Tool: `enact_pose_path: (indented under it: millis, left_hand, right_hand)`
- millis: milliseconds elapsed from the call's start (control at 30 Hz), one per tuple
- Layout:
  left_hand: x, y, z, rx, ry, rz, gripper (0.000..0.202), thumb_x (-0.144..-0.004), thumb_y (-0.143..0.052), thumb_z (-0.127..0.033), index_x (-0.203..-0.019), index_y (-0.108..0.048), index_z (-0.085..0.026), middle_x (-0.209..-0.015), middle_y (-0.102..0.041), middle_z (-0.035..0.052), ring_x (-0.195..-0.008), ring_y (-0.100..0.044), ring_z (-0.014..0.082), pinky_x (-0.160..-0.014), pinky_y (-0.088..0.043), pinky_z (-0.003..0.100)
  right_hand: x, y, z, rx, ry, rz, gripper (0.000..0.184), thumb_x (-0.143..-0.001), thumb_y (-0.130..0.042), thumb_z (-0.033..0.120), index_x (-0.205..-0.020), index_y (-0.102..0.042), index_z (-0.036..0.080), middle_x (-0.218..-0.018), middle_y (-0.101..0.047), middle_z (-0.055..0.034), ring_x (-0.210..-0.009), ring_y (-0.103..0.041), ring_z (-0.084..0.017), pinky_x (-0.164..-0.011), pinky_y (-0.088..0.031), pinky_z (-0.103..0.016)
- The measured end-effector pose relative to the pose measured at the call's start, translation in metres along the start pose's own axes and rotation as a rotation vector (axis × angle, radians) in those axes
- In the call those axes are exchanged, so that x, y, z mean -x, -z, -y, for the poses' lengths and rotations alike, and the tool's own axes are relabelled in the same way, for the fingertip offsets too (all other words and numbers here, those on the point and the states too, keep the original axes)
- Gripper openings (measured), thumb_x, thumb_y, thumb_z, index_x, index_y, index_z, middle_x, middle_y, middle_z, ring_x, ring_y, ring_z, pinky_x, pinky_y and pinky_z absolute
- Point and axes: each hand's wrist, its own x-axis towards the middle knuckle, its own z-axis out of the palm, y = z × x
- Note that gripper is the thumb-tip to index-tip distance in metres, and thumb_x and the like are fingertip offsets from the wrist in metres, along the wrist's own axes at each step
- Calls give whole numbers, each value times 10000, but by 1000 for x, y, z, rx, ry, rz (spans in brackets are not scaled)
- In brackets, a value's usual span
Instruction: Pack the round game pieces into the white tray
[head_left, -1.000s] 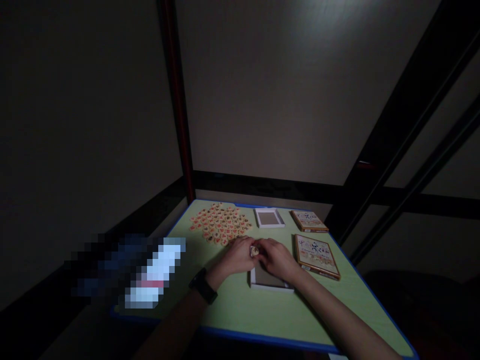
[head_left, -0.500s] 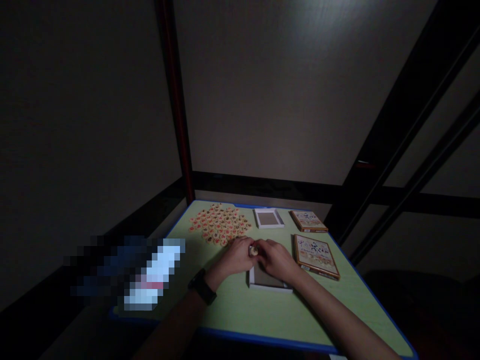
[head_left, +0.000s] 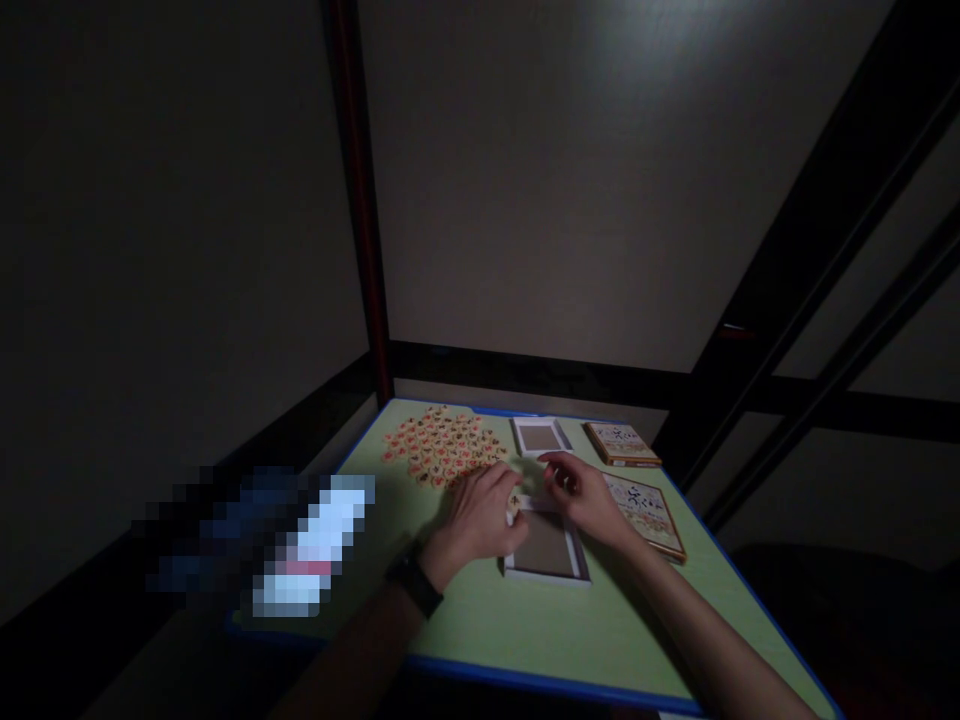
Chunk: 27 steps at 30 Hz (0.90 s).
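Note:
My left hand (head_left: 478,518) is curled at the left edge of a shallow white tray (head_left: 547,552) on the green table (head_left: 480,620), holding small round game pieces (head_left: 514,501) between its fingers. My right hand (head_left: 583,493) hovers over the tray's far end, fingers bent in a pinch; what it holds is too small to name. A spread of round pieces with red and black marks (head_left: 442,446) lies just beyond my left hand.
A second white tray (head_left: 538,436) sits at the back of the table. Two orange-edged box lids (head_left: 622,443) (head_left: 649,510) lie on the right. A red post (head_left: 360,200) and dark rails rise behind the table. A blurred patch covers the left edge.
My two hands were together over the near tray's top end; now the right hand has lifted away to the right and the tray's inside shows.

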Motion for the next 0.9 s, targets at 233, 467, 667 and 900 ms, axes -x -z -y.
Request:
enact_pose_path:
  millis: [233,467,667,900]
  left_hand:
    - [1,0,-2,32,3,-191,33,-759,-545,-233,-735,-538,-212,-757,-578,51,-735,-562,195,-697,-457,320]
    - [-6,10,9,50,110,-311,159,-712,-513,-77,-618,-508,-204,-822,-559,65,-816,-546,190,-747,-457,311]
    - [23,15,-18,70,-175,-244,183,-706,-504,-33,-631,-562,-190,-809,-591,68,-808,-559,185,-709,-464,311]
    - [63,-7,-65,65,-619,-20,88,-837,-609,-249,-758,-638,-224,-799,-662,22,-713,-574,145,-620,-464,277]
  right_hand:
    - [-3,-1,-6,50,-17,-138,219,-864,-511,287,-1005,-645,186,-896,-679,-58,-662,-590,-161,-636,-479,-293]
    - [-3,0,-5,120,-10,-113,232,-861,-527,310,-997,-657,173,-795,-609,-44,-678,-572,-186,-653,-462,-317]
    - [-3,0,-5,167,0,-107,242,-873,-501,329,-963,-664,175,-716,-556,-20,-618,-522,-179,-610,-422,-312]
    - [-12,0,-4,110,-11,-71,267,-892,-496,368,-980,-663,180,-791,-639,-49,-670,-595,-185,-641,-488,-315]
